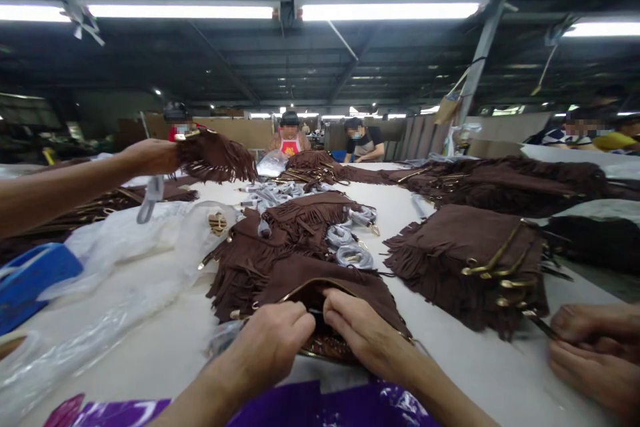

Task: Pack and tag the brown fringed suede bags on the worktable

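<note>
A dark brown fringed bag (360, 283) lies in front of me with its gold-toned zip opening spread wide. My left hand (273, 340) is closed on the near edge of that opening, at its left side. My right hand (360, 327) is at the right of the opening, its fingers bent over the edge and partly inside; the fingertips are hidden. Just beyond, more brown fringed bags (305, 213) lie overlapping. Bundles of grey-wrapped straps (355, 255) with metal clips rest beside them.
At left, another person's arm (100, 177) holds up a fringed piece (217, 157). A co-worker's hands (595, 347) work near a bag stack (470, 253) at right. Clear plastic (135, 300), a blue bin (37, 283) and purple plastic (295, 407) lie around.
</note>
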The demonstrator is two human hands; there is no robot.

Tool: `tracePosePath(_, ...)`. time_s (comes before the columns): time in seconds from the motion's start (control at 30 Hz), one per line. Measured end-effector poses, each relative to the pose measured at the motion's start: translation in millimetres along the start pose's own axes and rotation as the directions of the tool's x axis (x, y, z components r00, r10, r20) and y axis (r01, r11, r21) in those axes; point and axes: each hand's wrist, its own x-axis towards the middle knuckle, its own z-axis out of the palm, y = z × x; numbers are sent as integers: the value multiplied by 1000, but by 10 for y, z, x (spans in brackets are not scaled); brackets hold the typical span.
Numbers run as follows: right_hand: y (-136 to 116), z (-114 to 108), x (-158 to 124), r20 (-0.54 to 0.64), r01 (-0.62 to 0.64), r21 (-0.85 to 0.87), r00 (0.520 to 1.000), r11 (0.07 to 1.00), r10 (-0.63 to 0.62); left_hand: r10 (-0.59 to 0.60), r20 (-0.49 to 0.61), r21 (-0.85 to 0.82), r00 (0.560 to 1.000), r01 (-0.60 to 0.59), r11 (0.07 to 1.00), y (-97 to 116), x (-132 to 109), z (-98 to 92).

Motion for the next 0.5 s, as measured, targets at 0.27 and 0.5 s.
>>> tracePosePath(0.27,65,64,170,-56,-63,-39,997,997,61,-477,168,69,863,473,879,-55,163,258)
tracePosePath(0.5,110,67,289,-81,-79,-88,994,993,71,-514,191,70,837,510,857,-118,220,260)
